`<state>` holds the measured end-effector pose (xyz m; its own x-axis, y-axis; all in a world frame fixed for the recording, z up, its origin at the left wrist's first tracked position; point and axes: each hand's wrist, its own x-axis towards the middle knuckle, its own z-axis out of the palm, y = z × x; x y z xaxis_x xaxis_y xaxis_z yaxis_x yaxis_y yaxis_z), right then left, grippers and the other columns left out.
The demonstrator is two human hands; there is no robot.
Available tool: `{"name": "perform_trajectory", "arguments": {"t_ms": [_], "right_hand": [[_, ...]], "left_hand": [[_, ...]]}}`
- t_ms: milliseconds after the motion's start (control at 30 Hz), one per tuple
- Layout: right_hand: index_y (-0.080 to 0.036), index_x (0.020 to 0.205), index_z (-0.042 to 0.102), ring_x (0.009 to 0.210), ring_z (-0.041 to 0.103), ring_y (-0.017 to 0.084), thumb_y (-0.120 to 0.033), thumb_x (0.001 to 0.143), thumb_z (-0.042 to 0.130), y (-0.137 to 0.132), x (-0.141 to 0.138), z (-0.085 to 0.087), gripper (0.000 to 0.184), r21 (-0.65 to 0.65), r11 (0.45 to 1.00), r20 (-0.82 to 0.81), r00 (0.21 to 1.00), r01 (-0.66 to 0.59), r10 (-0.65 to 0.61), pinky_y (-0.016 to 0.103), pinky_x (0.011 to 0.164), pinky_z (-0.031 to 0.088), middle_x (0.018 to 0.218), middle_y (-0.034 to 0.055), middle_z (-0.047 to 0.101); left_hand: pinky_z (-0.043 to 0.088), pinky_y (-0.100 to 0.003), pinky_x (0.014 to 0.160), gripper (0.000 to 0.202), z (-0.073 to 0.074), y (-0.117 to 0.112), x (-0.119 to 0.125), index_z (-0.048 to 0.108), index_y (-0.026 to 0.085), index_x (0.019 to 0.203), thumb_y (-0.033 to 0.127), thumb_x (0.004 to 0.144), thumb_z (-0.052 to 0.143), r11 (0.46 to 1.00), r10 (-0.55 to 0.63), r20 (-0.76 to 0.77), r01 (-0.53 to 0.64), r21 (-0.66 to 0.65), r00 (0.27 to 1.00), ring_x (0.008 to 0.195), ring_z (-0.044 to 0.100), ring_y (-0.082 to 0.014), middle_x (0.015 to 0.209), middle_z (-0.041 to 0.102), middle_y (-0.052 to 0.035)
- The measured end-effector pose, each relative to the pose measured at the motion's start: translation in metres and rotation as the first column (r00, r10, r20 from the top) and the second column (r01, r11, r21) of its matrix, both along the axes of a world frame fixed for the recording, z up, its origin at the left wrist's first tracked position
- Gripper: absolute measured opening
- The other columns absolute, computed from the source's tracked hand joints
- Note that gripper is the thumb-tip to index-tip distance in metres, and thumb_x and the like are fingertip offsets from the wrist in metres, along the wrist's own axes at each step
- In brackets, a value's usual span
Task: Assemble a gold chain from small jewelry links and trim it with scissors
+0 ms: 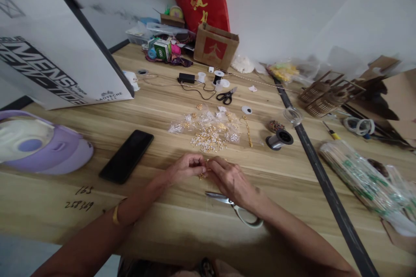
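Close together over the middle of the table, my left hand (186, 168) and my right hand (231, 179) pinch at a small gold-coloured beaded piece (201, 176). Most of that piece is hidden by the fingers. Partly under my right hand lies a pair of scissors with pale handles (248, 218), its blades pointing left. Just beyond my fingers is a loose pile of gold and clear beads (208, 138), with small clear plastic bags (211, 119) of beads behind it. A gold chain-like strand (248, 132) lies to the right of the pile.
A black phone (126, 156) and a purple visor cap (61, 151) lie left, near a big white box (61, 56). Rightward are a wire spool (278, 139), a dark strip (321, 173) and plastic-wrapped sticks (360, 177). Black scissors (226, 96) and a paper bag (216, 47) are further back.
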<state>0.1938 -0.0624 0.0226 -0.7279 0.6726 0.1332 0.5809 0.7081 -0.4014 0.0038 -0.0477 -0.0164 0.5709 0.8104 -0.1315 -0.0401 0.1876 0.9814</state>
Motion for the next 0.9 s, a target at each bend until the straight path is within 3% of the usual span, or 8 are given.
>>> {"name": "perform_trajectory", "arguments": {"t_ms": [167,567,700,900], "right_hand": [[-0.017,0.091,0.051,0.075,0.059,0.015,-0.018,0.093,0.044,0.003,-0.001,-0.006,0.007,-0.094,0.995,-0.068,0.997,0.019,-0.025,0.024,0.066,0.044,0.085,0.0051,0.060],[-0.016,0.096,0.054,0.074,0.058,0.017,-0.011,0.090,0.046,0.003,0.000,-0.002,0.011,0.019,1.000,0.066,0.998,-0.004,0.003,0.025,0.063,0.042,0.086,0.0068,0.059],[-0.016,0.095,0.054,0.075,0.058,0.016,-0.015,0.092,0.043,0.005,0.001,0.004,0.012,-0.025,0.999,-0.004,1.000,0.029,-0.029,0.024,0.065,0.042,0.084,0.0063,0.059],[-0.017,0.089,0.054,0.071,0.056,0.014,-0.014,0.090,0.046,0.009,0.006,0.009,0.009,-0.100,0.994,-0.111,0.993,0.037,-0.048,0.023,0.064,0.040,0.080,0.0039,0.059]], "left_hand": [[0.044,-0.028,0.064,0.018,0.004,-0.001,0.001,0.058,0.016,0.068,0.031,0.075,0.064,1.000,0.022,-0.007,-0.022,0.000,1.000,0.064,0.057,-0.0155,0.066,0.064,-0.0017],[0.042,-0.023,0.063,0.021,-0.003,0.002,-0.001,0.057,0.013,0.071,0.032,0.076,0.064,0.999,0.017,-0.039,-0.015,0.040,0.999,0.065,0.057,-0.0122,0.070,0.064,-0.0032],[0.041,-0.023,0.065,0.019,0.000,0.003,-0.004,0.059,0.013,0.072,0.030,0.077,0.063,0.991,0.082,-0.095,-0.071,0.113,0.992,0.069,0.056,-0.0124,0.073,0.062,-0.0026],[0.042,-0.026,0.075,0.017,0.000,0.006,-0.008,0.060,0.013,0.071,0.029,0.075,0.064,0.976,0.175,-0.041,-0.168,0.137,0.984,0.081,0.057,-0.0152,0.083,0.064,-0.0041]]}}
